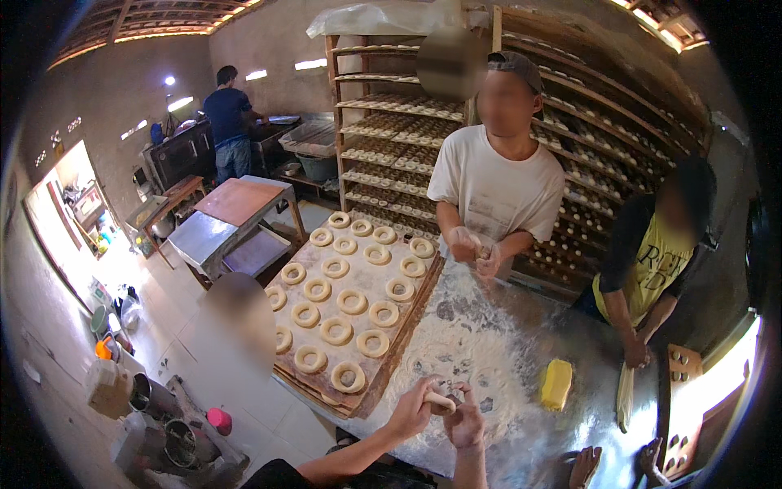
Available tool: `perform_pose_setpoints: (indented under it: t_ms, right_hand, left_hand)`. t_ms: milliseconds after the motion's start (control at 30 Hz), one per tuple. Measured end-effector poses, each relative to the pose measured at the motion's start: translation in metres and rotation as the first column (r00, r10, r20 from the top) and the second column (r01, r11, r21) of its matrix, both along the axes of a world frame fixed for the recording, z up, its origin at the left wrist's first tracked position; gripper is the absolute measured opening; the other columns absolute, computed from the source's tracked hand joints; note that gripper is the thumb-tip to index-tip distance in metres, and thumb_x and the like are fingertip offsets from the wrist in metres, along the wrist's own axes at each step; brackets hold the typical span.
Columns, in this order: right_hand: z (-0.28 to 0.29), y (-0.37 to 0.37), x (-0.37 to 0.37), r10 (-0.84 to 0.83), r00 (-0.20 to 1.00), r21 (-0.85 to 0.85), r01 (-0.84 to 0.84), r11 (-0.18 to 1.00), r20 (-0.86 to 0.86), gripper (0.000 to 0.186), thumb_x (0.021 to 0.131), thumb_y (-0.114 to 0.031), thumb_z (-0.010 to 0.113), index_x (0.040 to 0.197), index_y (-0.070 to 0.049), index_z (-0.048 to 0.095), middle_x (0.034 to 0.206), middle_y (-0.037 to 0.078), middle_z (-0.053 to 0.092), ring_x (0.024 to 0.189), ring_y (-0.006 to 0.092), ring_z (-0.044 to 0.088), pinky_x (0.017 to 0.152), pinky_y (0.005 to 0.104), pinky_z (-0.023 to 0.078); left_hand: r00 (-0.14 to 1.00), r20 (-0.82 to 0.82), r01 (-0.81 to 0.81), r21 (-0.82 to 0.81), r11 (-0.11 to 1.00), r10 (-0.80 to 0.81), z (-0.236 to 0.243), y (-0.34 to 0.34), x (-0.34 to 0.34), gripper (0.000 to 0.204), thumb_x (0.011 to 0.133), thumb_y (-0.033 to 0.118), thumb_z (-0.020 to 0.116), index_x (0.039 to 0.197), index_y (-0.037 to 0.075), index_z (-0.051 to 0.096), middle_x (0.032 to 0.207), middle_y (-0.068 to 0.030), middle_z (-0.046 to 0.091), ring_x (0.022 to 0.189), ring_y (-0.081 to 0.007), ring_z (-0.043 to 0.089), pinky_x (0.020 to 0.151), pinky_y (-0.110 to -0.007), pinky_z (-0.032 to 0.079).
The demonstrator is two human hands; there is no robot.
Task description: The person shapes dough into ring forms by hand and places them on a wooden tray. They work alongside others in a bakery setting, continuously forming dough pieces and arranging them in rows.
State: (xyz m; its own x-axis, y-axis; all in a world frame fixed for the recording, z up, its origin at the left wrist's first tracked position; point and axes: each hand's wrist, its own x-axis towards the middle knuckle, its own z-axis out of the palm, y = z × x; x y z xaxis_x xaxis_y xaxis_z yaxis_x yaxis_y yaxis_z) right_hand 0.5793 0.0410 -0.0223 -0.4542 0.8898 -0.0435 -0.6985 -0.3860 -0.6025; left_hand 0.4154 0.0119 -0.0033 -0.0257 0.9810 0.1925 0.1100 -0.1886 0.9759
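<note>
Over the near edge of the floured metal table, I hold a small, rounded, pale piece of dough. My left hand grips its left side with fingers and thumb. On the other side, the bent fingers of my right hand close on it. Whether it has a hole is hard to see. Dough rings sit in rows on a wooden board, just beyond my hands to the left. White flour is spread thickly on the tabletop ahead of my hands.
Across the table a person handles dough. At right, another person holds a long dough strip. A yellow block lies on the table; someone's hand rests near the lower edge. Loaded racks stand behind.
</note>
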Motion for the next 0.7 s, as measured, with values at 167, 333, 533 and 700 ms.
perform_pose_setpoints:
  t_ms: [167, 333, 533, 700]
  right_hand:
    - [0.012, 0.003, -0.027, -0.243, 0.798, 0.271, 0.105, 0.957, 0.551, 0.051, 0.098, -0.044, 0.052, 0.131, -0.008, 0.039, 0.087, 0.018, 0.068, 0.072, 0.0286, 0.067, 0.066, 0.0406, 0.054]
    - [0.004, 0.003, -0.058, -0.115, 0.991, -0.087, 0.12, 0.989, 0.065, 0.049, 0.101, -0.051, 0.045, 0.128, -0.01, 0.046, 0.081, 0.015, 0.069, 0.059, 0.0201, 0.064, 0.053, 0.0276, 0.047]
    - [0.012, 0.019, -0.122, -0.081, 0.977, 0.141, 0.054, 0.989, 0.195, 0.063, 0.103, -0.059, 0.037, 0.141, -0.009, 0.036, 0.09, 0.013, 0.065, 0.067, 0.0171, 0.063, 0.061, 0.0253, 0.049]
    - [0.02, 0.036, -0.248, -0.599, 0.735, 0.367, 0.488, 0.792, 0.317, 0.076, 0.098, -0.068, 0.037, 0.142, -0.006, 0.034, 0.099, 0.011, 0.064, 0.078, 0.0194, 0.065, 0.068, 0.0275, 0.051]
  left_hand:
    - [0.81, 0.58, 0.192, -0.119, 0.974, -0.089, 0.001, -0.001, -0.01, 0.044, 0.094, 0.018, 0.061, 0.133, 0.009, 0.044, 0.097, -0.0048, 0.058, 0.095, -0.0151, 0.061, 0.081, -0.033, 0.053]
    - [0.787, -0.604, -0.04, 0.151, 0.988, 0.124, 0.006, 0.008, -0.044, 0.038, 0.102, 0.034, 0.052, 0.13, 0.008, 0.047, 0.084, -0.0185, 0.067, 0.065, -0.0361, 0.068, 0.06, -0.045, 0.054]
    - [0.894, -0.438, -0.057, 0.086, 0.995, 0.089, 0.014, 0.022, -0.109, 0.031, 0.105, 0.034, 0.04, 0.122, 0.01, 0.049, 0.074, -0.021, 0.065, 0.063, -0.0454, 0.064, 0.057, -0.055, 0.051]
    - [0.947, -0.321, -0.013, -0.002, 1.0, 0.012, 0.015, 0.031, -0.196, 0.025, 0.105, 0.031, 0.042, 0.116, 0.01, 0.049, 0.073, -0.018, 0.064, 0.065, -0.0434, 0.065, 0.058, -0.054, 0.051]
